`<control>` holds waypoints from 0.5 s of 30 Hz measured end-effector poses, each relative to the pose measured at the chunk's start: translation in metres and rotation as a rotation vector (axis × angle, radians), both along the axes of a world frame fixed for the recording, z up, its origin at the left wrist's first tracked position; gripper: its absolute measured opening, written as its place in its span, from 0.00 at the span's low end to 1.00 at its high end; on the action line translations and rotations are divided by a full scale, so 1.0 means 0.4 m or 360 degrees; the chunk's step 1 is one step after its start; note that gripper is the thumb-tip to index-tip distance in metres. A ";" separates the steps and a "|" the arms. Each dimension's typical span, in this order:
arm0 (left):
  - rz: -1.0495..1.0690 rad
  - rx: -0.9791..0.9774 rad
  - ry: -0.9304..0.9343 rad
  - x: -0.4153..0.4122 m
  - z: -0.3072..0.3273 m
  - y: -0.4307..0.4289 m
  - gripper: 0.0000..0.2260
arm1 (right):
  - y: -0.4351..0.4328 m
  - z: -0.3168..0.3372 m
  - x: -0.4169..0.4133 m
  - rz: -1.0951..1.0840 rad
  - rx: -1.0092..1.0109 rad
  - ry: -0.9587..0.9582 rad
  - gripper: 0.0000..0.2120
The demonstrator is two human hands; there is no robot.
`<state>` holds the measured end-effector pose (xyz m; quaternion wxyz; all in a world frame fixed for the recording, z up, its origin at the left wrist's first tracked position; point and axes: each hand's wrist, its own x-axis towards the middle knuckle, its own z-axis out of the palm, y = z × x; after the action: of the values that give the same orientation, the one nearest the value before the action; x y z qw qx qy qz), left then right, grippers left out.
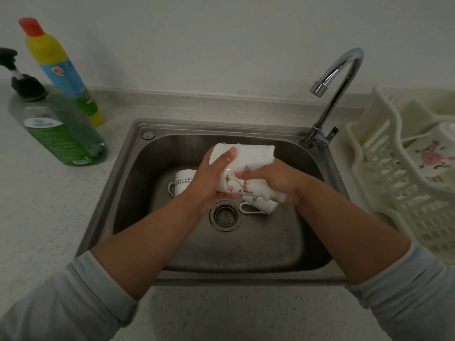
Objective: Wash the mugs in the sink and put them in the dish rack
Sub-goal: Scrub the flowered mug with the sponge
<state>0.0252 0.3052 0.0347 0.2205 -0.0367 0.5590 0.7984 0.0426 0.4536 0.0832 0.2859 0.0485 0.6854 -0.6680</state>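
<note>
Your left hand (pixel 209 185) and right hand (pixel 278 180) clasp the floral mug (pixel 251 156); dish rack (pixel 394 193) at three o'clock, nearer your right.

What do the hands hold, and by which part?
A floral mug, lying sideways above the sink. The left hand grips one end of its body; the right hand grips the other end.

Held mug (pixel 248 158) sits between my left hand (pixel 209 183) and right hand (pixel 275 183), over the sink (pixel 138 153). Second mug (pixel 183 182) lies in the basin left of my left hand, third mug (pixel 258 205) under my right hand, drain (pixel 225 215) below both. Faucet (pixel 342 77) stands beyond my right hand. Dish rack (pixel 384 183) is on the desk (pixel 49 217) right of it. Pump bottle (pixel 61 129) stands far left, tall bottle (pixel 61 67) behind it.
</note>
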 end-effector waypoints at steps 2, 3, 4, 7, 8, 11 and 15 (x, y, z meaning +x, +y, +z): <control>0.0003 0.0088 0.0005 0.008 -0.010 0.003 0.21 | -0.001 0.020 0.004 -0.0071 -0.0338 -0.0207 0.18; 0.0012 0.0114 0.0018 0.011 -0.014 0.003 0.22 | -0.005 0.025 0.005 -0.0136 -0.0448 -0.0262 0.17; 0.0029 0.0108 0.0058 0.010 -0.019 0.000 0.23 | -0.009 0.024 0.004 -0.0221 -0.0500 -0.0299 0.16; 0.0080 -0.0015 0.0337 0.011 -0.028 -0.013 0.28 | -0.010 0.010 0.002 -0.0407 -0.0516 -0.0313 0.23; 0.0090 -0.0044 0.0452 0.012 -0.028 -0.016 0.29 | -0.009 0.004 0.002 -0.0401 -0.0516 -0.0285 0.27; 0.0068 -0.0061 0.0596 0.009 -0.027 -0.026 0.33 | -0.003 -0.007 0.004 -0.0393 -0.0473 -0.0098 0.29; -0.0348 0.0012 -0.0030 -0.019 -0.005 -0.047 0.30 | 0.009 -0.015 0.011 -0.0258 0.0150 0.0472 0.25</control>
<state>0.0175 0.2864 0.0325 0.3117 0.0177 0.5547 0.7713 0.0469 0.4572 0.0771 0.1244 0.0179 0.7443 -0.6559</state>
